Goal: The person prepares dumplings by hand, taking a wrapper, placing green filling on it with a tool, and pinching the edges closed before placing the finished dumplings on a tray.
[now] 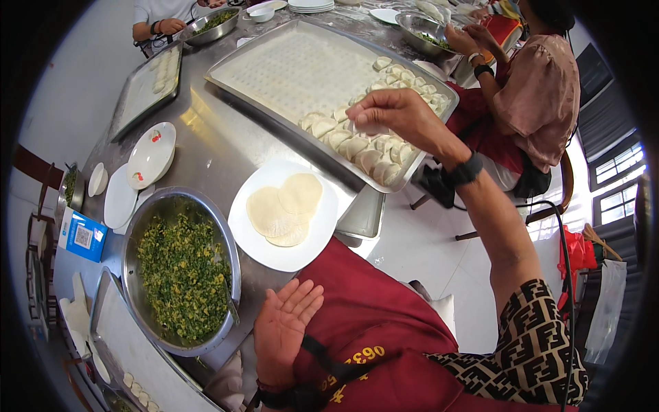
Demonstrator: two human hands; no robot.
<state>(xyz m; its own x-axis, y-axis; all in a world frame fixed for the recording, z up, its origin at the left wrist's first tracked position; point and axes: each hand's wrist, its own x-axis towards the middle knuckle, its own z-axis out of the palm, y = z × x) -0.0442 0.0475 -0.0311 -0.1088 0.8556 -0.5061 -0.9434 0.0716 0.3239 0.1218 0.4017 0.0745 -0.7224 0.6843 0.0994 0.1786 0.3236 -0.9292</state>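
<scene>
My right hand point(391, 114) hangs over the near right part of a large metal tray point(288, 44), its thumb and fingers bent together. Something pale and blurred shows below the fingertips; whether I hold it or it lies in the tray is unclear. Folded dumplings point(355, 147) crowd that end of the tray in rows. My left hand point(283, 322) is palm up and bare, fingers extended, in front of my red apron point(370, 304). Just beyond it, a white plate point(257, 257) carries 3 round dough wrappers point(270, 208). Left of the hand stands a steel bowl point(234, 257) of chopped green and yellow filling point(183, 278).
A spoon handle point(232, 304) leans on the bowl's rim. Left are an oval dish point(152, 154) and a blue card stand point(85, 237) with a printed code. Other trays lie at the far left point(136, 103) and lower left point(128, 329). A co-worker point(535, 98) sits at right, another point(159, 20) opposite.
</scene>
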